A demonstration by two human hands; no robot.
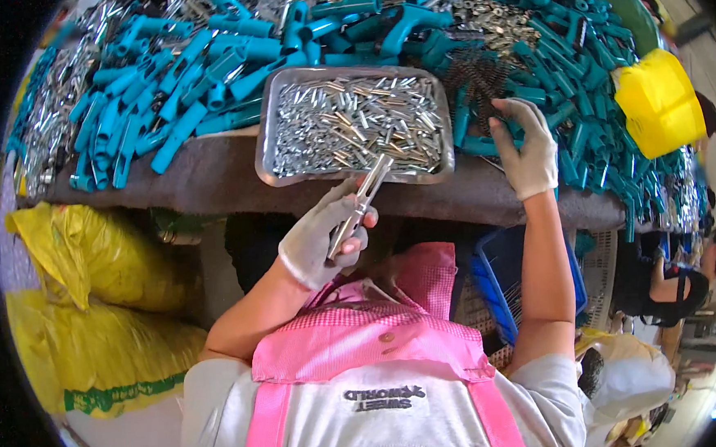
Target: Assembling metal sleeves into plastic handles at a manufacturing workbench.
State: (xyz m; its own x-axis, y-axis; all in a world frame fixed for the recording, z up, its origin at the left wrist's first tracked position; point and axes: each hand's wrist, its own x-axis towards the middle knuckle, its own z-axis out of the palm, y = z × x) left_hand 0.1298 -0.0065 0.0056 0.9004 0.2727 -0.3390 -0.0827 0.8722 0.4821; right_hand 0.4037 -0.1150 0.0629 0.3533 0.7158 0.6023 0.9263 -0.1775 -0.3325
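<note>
My left hand (323,235), in a pale glove with bare fingertips, is closed around a silver slotted metal piece (363,204). The piece tilts up to the right, and its upper end comes before the front rim of a metal tray (264,159). Small silver and brass-coloured pins (352,125) fill that tray. To the right of it, my gloved right hand (527,149) reaches to a heap of dark coil springs (478,81). Its thumb and forefinger are bent but apart, with nothing visible between them.
Teal plastic housings (180,136) are heaped on the bench (199,172) left, right and behind the tray. Loose metal parts lie among them. A yellow container (659,103) stands at the right. Yellow sacks (102,321) and a blue crate (502,297) flank my lap. Another person (677,286) sits far right.
</note>
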